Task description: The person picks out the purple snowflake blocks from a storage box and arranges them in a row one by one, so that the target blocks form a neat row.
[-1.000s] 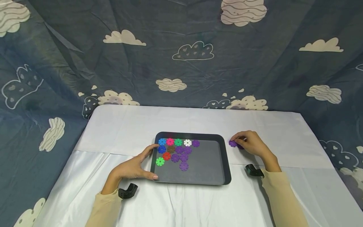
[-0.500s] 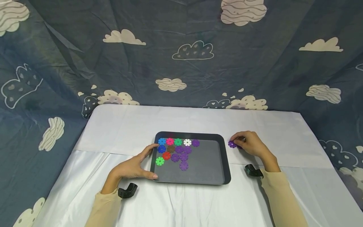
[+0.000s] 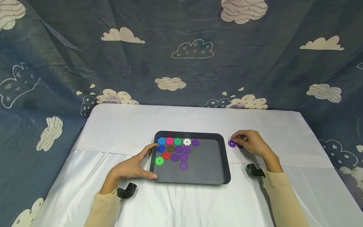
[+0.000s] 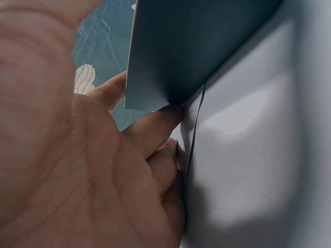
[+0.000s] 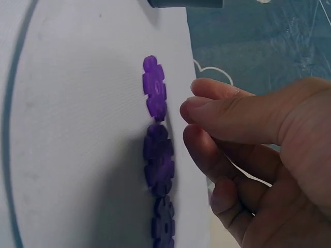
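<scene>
A dark grey tray [image 3: 204,170] lies on the table, with several notched plastic discs in it. Purple ones [image 3: 183,165] cluster right of blue, pink, green, white, brown and red ones. My left hand [image 3: 133,167] holds the tray's left side, thumb near the front corner; in the left wrist view, fingers reach the tray's underside edge. Right of the tray, my right hand [image 3: 250,143] hovers with loosely bent fingers over a purple disc [image 3: 232,143]. The right wrist view shows three purple discs [image 5: 159,160] in a row on the cloth, apart from the fingers, which hold nothing.
A white cloth [image 3: 193,205] covers the table, with a fold line running across it. Behind and beside it hangs a dark blue curtain [image 3: 158,63] with cloud prints. A black device [image 3: 127,190] is strapped at each wrist.
My right fingertips have shifted slightly up off the leftmost purple disc, leaving more of it showing. The left hand and tray stay put; the head view has tilted a little.
</scene>
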